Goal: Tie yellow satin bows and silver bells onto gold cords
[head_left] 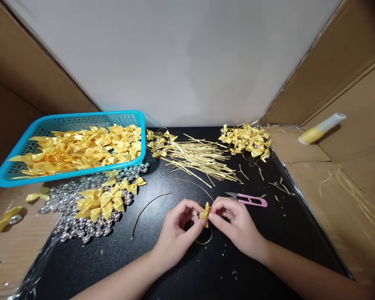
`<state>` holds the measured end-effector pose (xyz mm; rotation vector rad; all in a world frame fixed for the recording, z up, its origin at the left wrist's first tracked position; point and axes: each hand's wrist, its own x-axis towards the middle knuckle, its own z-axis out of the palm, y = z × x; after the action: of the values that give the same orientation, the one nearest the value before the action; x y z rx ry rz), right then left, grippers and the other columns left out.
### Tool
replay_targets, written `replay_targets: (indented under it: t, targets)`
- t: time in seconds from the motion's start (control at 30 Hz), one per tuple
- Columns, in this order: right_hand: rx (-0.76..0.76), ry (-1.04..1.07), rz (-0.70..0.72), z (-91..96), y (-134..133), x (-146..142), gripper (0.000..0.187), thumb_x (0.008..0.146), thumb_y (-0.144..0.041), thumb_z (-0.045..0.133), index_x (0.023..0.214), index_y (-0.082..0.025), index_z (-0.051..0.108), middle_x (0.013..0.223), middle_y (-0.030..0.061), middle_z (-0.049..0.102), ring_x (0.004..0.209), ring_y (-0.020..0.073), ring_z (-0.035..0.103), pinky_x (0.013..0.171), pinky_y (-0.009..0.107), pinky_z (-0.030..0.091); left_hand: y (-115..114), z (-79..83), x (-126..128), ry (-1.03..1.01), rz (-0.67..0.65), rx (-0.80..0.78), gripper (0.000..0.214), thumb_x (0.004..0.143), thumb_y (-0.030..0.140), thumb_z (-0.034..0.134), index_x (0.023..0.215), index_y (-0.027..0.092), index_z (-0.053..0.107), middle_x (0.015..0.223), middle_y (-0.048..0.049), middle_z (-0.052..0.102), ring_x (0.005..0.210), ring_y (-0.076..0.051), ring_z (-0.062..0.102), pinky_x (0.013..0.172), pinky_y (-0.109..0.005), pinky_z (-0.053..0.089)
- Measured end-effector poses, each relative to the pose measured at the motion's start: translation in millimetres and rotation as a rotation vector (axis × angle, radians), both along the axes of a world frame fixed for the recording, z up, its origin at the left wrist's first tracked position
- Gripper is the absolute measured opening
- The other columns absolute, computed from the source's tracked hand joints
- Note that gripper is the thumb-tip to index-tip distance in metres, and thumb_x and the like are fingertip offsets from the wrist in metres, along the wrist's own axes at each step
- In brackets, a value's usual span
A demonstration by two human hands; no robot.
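Near the front middle of the black table [162, 266], my two hands meet around one small yellow ribbon bow [204, 213]. My left hand [179, 227] pinches the bow between thumb and fingers. From the other side, my right hand [237, 223] has thumb and forefinger closed at the bow's edge, where the thin gold cord seems to pass; the exact grip is partly hidden. A loop of gold cord [206, 242] hangs below the bow. Just beyond my right hand lie pink-handled thread snips [251, 200].
A blue basket [143, 137] of yellow bows stands at back left. Silver beads [81, 227] with loose bows [101, 204] lie before it. Gold cord lengths [200, 156] fill the back middle; beaded bows [246, 139] are piled back right. Cardboard walls [359, 137] flank the table.
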<state>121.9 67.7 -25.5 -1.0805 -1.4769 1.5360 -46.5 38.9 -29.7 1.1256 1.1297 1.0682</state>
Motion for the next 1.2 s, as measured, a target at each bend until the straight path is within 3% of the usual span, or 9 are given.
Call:
replay_targets:
  t: [0.17, 0.33, 0.47, 0.67, 0.83, 1.0, 1.1, 1.2]
  targets:
    - [-0.115, 0.05, 0.085, 4.9, 4, 2, 0.021, 0.083, -0.038, 0.061, 0.077, -0.018, 0.06, 0.071, 0.0006, 0.058, 0.066, 0.0127, 0.054, 0.064, 0.025, 0.044, 2, 1.8, 1, -0.021, 0.031, 0.015, 0.015, 0.08, 0.029, 0.068, 0.083, 0.018, 0.059, 0.073, 0.0, 0.058, 0.067, -0.012, 0.051, 0.062, -0.022, 0.043]
    - [-0.088, -0.003, 0.03, 6.8, 2, -2, 0.027, 0.07, -0.038, 0.074, 0.078, -0.018, 0.058, 0.073, -0.0001, 0.059, 0.066, 0.0127, 0.054, 0.064, 0.025, 0.046, 2, 1.4, 1, -0.035, 0.032, 0.014, 0.018, 0.077, 0.03, 0.071, 0.081, 0.017, 0.059, 0.075, -0.0009, 0.061, 0.067, -0.012, 0.053, 0.064, -0.023, 0.044]
    - [-0.104, 0.018, 0.0, 3.5, 3, -4, 0.029, 0.071, -0.044, 0.073, 0.073, -0.018, 0.06, 0.072, 0.0005, 0.061, 0.069, 0.0144, 0.057, 0.067, 0.028, 0.046, 3, -0.4, 2, -0.037, 0.034, 0.022, 0.017, 0.077, 0.028, 0.071, 0.079, 0.017, 0.058, 0.072, 0.0007, 0.059, 0.065, -0.011, 0.051, 0.061, -0.021, 0.042]
    - [-0.21, 0.074, 0.184, 13.6, 14, 0, 0.036, 0.065, -0.047, 0.077, 0.069, -0.017, 0.058, 0.066, -0.0032, 0.055, 0.062, 0.0105, 0.048, 0.062, 0.024, 0.038, 4, -2.4, 3, -0.041, 0.024, 0.082, 0.016, 0.077, 0.023, 0.068, 0.078, 0.018, 0.053, 0.07, 0.0027, 0.056, 0.063, -0.01, 0.048, 0.059, -0.02, 0.04]
    - [-0.308, 0.083, 0.414, 22.3, 20, 9, 0.034, 0.072, -0.045, 0.072, 0.07, -0.015, 0.056, 0.061, -0.0044, 0.049, 0.059, 0.009, 0.042, 0.061, 0.023, 0.033, 4, -2.9, 3, 0.001, 0.044, 0.14, 0.013, 0.078, 0.022, 0.065, 0.077, 0.018, 0.053, 0.069, 0.0029, 0.054, 0.063, -0.01, 0.047, 0.059, -0.02, 0.038]
    - [-0.47, 0.256, 0.44, 20.2, 23, 15, 0.032, 0.071, -0.041, 0.072, 0.071, -0.016, 0.052, 0.067, -0.0033, 0.045, 0.062, 0.0095, 0.043, 0.064, 0.024, 0.036, 5, -2.9, 3, -0.004, 0.02, 0.132, 0.014, 0.077, 0.024, 0.065, 0.076, 0.018, 0.053, 0.069, 0.0029, 0.054, 0.064, -0.011, 0.048, 0.06, -0.021, 0.039]
    - [-0.452, 0.228, 0.448, 17.7, 24, 15, 0.029, 0.072, -0.039, 0.07, 0.072, -0.017, 0.05, 0.07, -0.0026, 0.046, 0.065, 0.0105, 0.045, 0.066, 0.025, 0.038, 7, -5.1, 2, -0.008, 0.019, 0.127, 0.014, 0.077, 0.024, 0.065, 0.077, 0.018, 0.052, 0.069, 0.0031, 0.054, 0.064, -0.011, 0.048, 0.059, -0.02, 0.039]
    - [-0.339, 0.087, 0.493, 14.9, 24, 15, 0.03, 0.07, -0.035, 0.07, 0.067, -0.017, 0.046, 0.067, -0.0042, 0.044, 0.063, 0.0098, 0.043, 0.063, 0.024, 0.036, 6, -6.5, 2, 0.025, 0.035, 0.136, 0.013, 0.078, 0.025, 0.064, 0.077, 0.018, 0.053, 0.069, 0.003, 0.054, 0.063, -0.011, 0.049, 0.059, -0.021, 0.039]
